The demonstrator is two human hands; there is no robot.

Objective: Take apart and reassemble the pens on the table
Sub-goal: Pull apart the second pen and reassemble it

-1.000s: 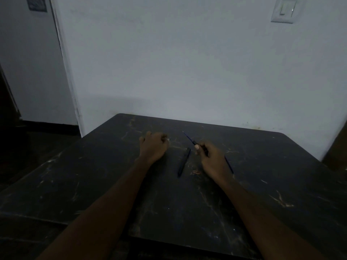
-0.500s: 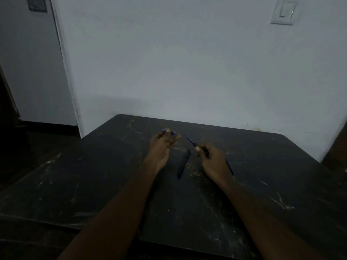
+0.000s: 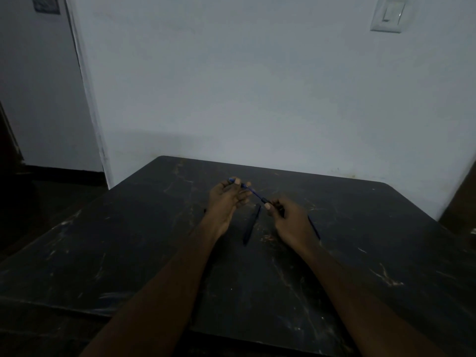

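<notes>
My left hand point(image 3: 228, 202) pinches a small blue pen piece point(image 3: 237, 182) between thumb and fingers, raised above the dark table point(image 3: 128, 253). My right hand point(image 3: 288, 217) grips a thin blue pen point(image 3: 257, 195) near its dark tip section; the thin front end slants up-left and meets the blue piece at my left fingers. The pen's back end point(image 3: 314, 228) sticks out behind my right hand. A dark pen barrel point(image 3: 251, 224) lies on the table between my two hands, untouched.
The scratched dark table stands against a pale wall point(image 3: 257, 99) with a light switch point(image 3: 387, 15) at the upper right. A doorway and dark floor point(image 3: 38, 197) lie to the left. A brown object point(image 3: 461, 202) stands at the right edge.
My left hand has lifted off the table with the blue piece and moved right, bringing it onto the front end of the pen in my right hand. My right hand has barely moved.
</notes>
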